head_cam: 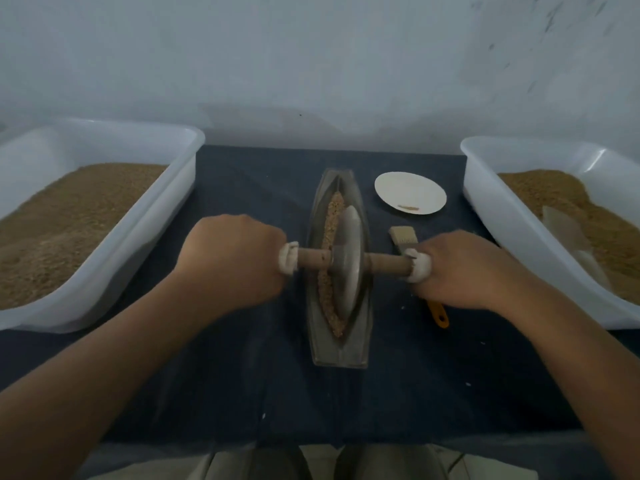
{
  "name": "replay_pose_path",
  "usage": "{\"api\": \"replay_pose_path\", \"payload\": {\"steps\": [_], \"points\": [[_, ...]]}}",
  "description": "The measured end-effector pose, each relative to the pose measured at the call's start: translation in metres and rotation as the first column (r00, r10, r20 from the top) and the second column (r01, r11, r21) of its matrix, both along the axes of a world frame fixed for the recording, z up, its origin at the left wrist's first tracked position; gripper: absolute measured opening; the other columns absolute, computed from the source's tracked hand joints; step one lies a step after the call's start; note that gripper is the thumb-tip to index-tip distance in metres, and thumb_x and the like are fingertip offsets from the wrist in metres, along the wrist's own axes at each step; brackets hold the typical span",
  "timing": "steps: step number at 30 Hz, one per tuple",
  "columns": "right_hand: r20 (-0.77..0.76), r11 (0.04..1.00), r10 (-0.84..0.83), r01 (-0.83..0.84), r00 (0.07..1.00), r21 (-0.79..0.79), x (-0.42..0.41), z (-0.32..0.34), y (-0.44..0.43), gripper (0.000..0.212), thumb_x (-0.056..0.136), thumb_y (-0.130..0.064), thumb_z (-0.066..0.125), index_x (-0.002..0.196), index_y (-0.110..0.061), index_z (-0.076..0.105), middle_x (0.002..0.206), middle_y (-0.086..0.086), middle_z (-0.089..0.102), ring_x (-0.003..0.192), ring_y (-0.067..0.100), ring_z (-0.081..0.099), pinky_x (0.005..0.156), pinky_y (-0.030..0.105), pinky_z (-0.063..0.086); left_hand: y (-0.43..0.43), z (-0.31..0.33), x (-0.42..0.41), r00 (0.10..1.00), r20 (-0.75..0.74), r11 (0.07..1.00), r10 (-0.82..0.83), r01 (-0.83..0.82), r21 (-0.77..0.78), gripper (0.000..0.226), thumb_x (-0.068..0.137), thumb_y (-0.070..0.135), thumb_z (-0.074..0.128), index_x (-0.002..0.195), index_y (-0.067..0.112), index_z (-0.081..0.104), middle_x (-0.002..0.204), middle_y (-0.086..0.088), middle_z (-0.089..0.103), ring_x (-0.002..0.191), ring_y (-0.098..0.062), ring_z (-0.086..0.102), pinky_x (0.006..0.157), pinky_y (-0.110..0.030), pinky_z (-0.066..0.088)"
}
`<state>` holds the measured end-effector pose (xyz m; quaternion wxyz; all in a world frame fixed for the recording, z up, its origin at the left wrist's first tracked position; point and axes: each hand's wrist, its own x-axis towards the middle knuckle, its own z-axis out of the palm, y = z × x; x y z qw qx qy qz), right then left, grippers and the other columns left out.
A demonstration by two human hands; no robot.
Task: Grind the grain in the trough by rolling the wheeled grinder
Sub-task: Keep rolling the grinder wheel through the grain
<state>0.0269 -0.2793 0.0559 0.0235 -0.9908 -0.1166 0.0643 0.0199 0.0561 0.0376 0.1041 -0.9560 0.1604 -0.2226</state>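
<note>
A boat-shaped metal trough lies lengthwise in the middle of the dark cloth. Brown grain runs along its groove. The grinder's metal wheel stands upright in the groove near the middle, on a wooden axle that sticks out to both sides. My left hand grips the left end of the axle, and my right hand grips the right end. White wrapping shows at both grips.
A white tub of brown grain stands at the left, another white tub of grain at the right. A white paper plate lies behind the right hand. A brush with an orange handle lies under my right hand.
</note>
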Motion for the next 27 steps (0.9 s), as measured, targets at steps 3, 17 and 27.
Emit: {"api": "replay_pose_path", "payload": {"steps": [3, 17, 27], "points": [[0.112, 0.998, -0.045, 0.05, 0.993, -0.041, 0.025, -0.006, 0.009, 0.03, 0.072, -0.061, 0.054, 0.069, -0.032, 0.062, 0.062, -0.009, 0.062, 0.059, 0.008, 0.059, 0.052, 0.032, 0.045, -0.007, 0.001, 0.03, 0.988, -0.142, 0.997, 0.054, -0.061, -0.043, 0.034, 0.082, 0.051, 0.051, 0.058, 0.027, 0.051, 0.053, 0.011, 0.05, 0.046, -0.013, 0.047, 0.047, -0.023, 0.029], [0.069, 1.0, 0.009, -0.008, 0.998, -0.008, 0.004, 0.003, 0.002, 0.036, 0.062, -0.068, 0.053, 0.062, -0.033, 0.061, 0.056, -0.012, 0.06, 0.053, 0.003, 0.057, 0.048, 0.028, 0.039, 0.002, -0.006, 0.004, 0.998, 0.057, 0.999, -0.002, 0.005, -0.048, 0.047, 0.078, 0.052, 0.068, 0.052, 0.031, 0.035, 0.042, 0.014, 0.03, 0.034, -0.005, 0.026, 0.047, -0.015, 0.015], [0.392, 0.989, -0.099, 0.134, 0.915, -0.063, 0.091, 0.002, 0.024, 0.03, 0.089, -0.048, 0.062, 0.069, -0.028, 0.051, 0.066, -0.008, 0.051, 0.057, 0.01, 0.043, 0.051, 0.028, 0.031, -0.026, 0.012, 0.108, 0.973, -0.186, 0.971, 0.137, -0.169, -0.169, 0.04, 0.089, 0.058, 0.054, 0.067, 0.025, 0.058, 0.072, 0.005, 0.059, 0.063, -0.022, 0.053, 0.062, -0.032, 0.043]]}}
